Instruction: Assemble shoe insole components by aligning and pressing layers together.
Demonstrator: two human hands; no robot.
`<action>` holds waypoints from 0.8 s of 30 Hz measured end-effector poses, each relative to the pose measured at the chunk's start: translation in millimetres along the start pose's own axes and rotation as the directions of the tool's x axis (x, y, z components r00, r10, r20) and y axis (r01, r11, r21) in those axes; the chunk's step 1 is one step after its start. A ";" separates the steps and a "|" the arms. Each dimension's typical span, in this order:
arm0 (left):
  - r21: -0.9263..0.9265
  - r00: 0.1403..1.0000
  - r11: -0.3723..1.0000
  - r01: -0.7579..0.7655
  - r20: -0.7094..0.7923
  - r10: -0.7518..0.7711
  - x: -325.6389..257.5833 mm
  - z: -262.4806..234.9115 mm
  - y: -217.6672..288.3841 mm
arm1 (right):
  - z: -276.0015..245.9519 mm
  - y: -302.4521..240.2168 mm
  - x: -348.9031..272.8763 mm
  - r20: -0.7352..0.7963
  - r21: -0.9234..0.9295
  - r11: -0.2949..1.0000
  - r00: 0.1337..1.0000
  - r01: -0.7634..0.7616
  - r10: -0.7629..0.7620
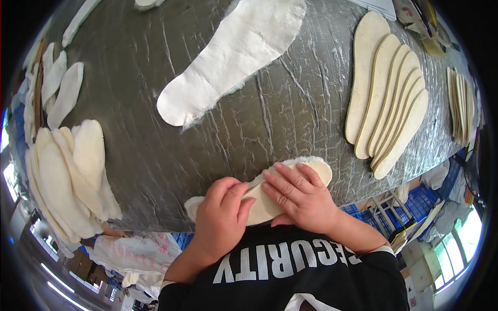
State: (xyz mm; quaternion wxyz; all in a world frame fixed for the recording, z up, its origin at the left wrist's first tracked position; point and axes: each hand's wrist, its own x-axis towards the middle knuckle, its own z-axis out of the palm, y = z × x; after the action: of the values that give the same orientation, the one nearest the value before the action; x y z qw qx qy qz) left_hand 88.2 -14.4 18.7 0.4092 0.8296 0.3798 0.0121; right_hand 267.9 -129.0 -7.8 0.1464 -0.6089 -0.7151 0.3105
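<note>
A cream insole [261,208] with a fluffy white edge lies along the near rim of the table, right in front of me. My left hand [222,212] grips its edge near the middle, thumb and bent index finger pinched together there. Flat across its right part rests my right hand [298,198], fingers stretched out and pressing on the surface. Both palms cover much of the insole. Farther off, a larger white fleecy insole piece [228,65] lies slantwise on the table, touched by neither hand.
The dark table [140,155] has a wrinkled, shiny cover. On the right, several cream insoles [363,83] are fanned out, with an upright-edged stack [460,106] beyond. Fluffy insoles [67,176] are heaped at the left edge, near several white pieces [66,96]. Blue crates [423,202] stand below on the right.
</note>
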 end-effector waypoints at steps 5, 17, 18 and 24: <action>0.023 0.993 0.993 0.116 0.032 -0.116 -11.6 -28.0 -17.4 | -1.6 1.4 -2.3 -0.067 0.038 0.999 0.997 -0.024 0.026; 0.076 0.991 0.989 0.131 0.003 -0.131 -21.2 -21.9 -23.3 | -9.5 10.8 33.0 -0.177 0.086 0.993 0.980 -0.079 0.093; 0.083 0.990 0.987 0.140 -0.011 -0.139 -21.7 -20.8 -23.3 | -8.4 10.9 34.0 -0.186 0.098 0.992 0.978 -0.079 0.096; 0.119 0.989 0.983 0.141 -0.069 -0.133 -22.1 -12.8 -21.0 | 3.9 7.9 34.8 -0.188 0.028 0.989 0.971 -0.142 0.145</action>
State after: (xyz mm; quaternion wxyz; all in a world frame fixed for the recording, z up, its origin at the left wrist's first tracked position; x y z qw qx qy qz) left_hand 55.2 -12.0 19.2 0.3451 0.8244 0.4484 -0.0144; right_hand 264.2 -96.1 -21.6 0.1952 -0.6848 -0.6498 0.2658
